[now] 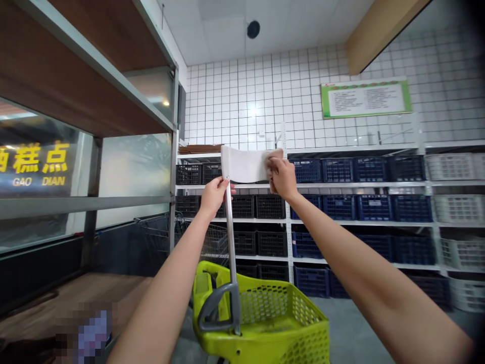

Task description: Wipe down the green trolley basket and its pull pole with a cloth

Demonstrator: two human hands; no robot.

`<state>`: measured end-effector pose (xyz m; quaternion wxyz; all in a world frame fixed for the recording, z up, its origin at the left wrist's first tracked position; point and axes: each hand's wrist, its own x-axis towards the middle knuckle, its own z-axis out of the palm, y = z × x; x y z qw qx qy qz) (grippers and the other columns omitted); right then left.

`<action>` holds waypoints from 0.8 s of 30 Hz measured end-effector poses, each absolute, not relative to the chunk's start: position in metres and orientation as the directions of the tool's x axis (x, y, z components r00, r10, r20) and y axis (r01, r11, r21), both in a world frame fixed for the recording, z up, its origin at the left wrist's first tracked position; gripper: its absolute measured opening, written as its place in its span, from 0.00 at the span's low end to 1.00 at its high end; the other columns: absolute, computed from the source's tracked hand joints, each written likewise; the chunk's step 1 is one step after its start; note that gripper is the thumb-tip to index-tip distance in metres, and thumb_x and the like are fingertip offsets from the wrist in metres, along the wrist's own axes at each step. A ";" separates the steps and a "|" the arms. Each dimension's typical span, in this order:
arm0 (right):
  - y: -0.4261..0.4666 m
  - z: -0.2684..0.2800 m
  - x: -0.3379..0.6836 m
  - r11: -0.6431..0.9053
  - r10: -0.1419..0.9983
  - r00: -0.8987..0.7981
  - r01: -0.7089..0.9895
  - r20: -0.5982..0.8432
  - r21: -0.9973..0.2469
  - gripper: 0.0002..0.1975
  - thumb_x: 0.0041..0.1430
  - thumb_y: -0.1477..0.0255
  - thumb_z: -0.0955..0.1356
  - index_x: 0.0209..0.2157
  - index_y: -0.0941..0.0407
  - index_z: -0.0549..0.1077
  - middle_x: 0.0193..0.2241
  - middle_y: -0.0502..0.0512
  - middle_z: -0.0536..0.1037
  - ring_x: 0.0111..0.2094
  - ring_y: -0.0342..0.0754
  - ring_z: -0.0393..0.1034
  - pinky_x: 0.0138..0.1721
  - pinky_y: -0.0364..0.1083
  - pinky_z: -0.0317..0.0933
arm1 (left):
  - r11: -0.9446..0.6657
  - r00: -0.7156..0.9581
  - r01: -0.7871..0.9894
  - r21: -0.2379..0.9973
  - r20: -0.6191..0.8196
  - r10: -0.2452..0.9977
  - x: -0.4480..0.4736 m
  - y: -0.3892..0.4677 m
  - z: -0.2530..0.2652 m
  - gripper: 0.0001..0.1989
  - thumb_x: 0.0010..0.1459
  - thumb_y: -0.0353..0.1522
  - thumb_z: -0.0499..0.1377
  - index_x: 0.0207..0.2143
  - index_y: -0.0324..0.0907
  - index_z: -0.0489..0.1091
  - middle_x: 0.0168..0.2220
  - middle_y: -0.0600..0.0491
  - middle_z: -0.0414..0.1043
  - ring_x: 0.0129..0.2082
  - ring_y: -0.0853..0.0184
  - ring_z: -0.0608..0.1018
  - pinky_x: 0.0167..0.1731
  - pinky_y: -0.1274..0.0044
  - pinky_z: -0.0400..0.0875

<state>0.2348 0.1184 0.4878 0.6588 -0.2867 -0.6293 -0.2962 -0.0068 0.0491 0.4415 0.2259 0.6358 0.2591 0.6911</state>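
Note:
A green plastic shopping cart [261, 349] stands low in front of me, with a grey handle [215, 308] on its near side. From it rises a slim metal pole [230, 227] that carries a white curved panel [246, 164] at the top. My left hand [214, 197] is closed round the pole just under the panel. At the panel's right end, my right hand [282, 177] is closed on a pale cloth [273, 187], pressed against the panel. Its fingers are slightly blurred, and they hide most of the cloth.
Behind the cart, white shelving [359, 186] holds black crates [242, 207], blue crates [339, 207] and white crates [458, 210]. A metal rack [132, 202] with wooden boards stands close on my left. Wire carts [155, 232] sit beyond it. A green-edged notice [366, 98] hangs on the tiled wall.

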 end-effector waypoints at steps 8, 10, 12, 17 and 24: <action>0.097 0.487 0.177 0.742 -0.088 -0.191 0.643 0.978 0.192 0.17 0.67 0.71 0.59 0.47 0.55 0.77 0.44 0.62 0.75 0.46 0.55 0.68 0.48 0.56 0.66 | -0.698 0.023 0.112 0.707 0.701 0.713 -0.006 0.045 0.382 0.13 0.59 0.36 0.61 0.45 0.39 0.75 0.42 0.45 0.80 0.39 0.62 0.82 0.29 0.79 0.76; 0.088 0.481 0.159 0.741 -0.115 -0.303 0.608 0.946 0.284 0.16 0.68 0.71 0.59 0.49 0.52 0.76 0.46 0.60 0.74 0.48 0.55 0.67 0.51 0.55 0.66 | -0.672 0.098 0.088 0.736 0.665 0.741 -0.009 0.042 0.358 0.15 0.58 0.37 0.62 0.45 0.40 0.75 0.41 0.47 0.80 0.39 0.63 0.81 0.33 0.77 0.77; 0.083 0.470 0.151 0.730 -0.118 -0.369 0.598 0.922 0.333 0.15 0.68 0.71 0.60 0.50 0.50 0.74 0.47 0.59 0.73 0.50 0.55 0.65 0.53 0.56 0.64 | -0.641 0.164 0.078 0.763 0.625 0.764 -0.012 0.039 0.336 0.16 0.56 0.38 0.63 0.45 0.40 0.76 0.41 0.48 0.80 0.38 0.64 0.81 0.35 0.76 0.77; 0.078 0.412 0.164 0.718 -0.029 -0.540 0.575 0.841 0.394 0.15 0.68 0.73 0.60 0.51 0.50 0.72 0.49 0.59 0.71 0.55 0.56 0.62 0.57 0.58 0.62 | -0.549 0.233 0.039 0.835 0.526 0.818 -0.015 0.038 0.297 0.18 0.52 0.36 0.67 0.44 0.38 0.75 0.40 0.47 0.80 0.36 0.65 0.80 0.37 0.74 0.76; 0.070 0.378 0.173 0.720 -0.032 -0.715 0.468 0.699 0.512 0.15 0.70 0.71 0.58 0.51 0.51 0.72 0.50 0.58 0.72 0.52 0.54 0.64 0.57 0.58 0.63 | -0.546 0.219 0.091 0.833 0.518 0.827 -0.007 0.046 0.258 0.19 0.50 0.35 0.67 0.45 0.38 0.75 0.40 0.46 0.81 0.41 0.61 0.81 0.42 0.71 0.75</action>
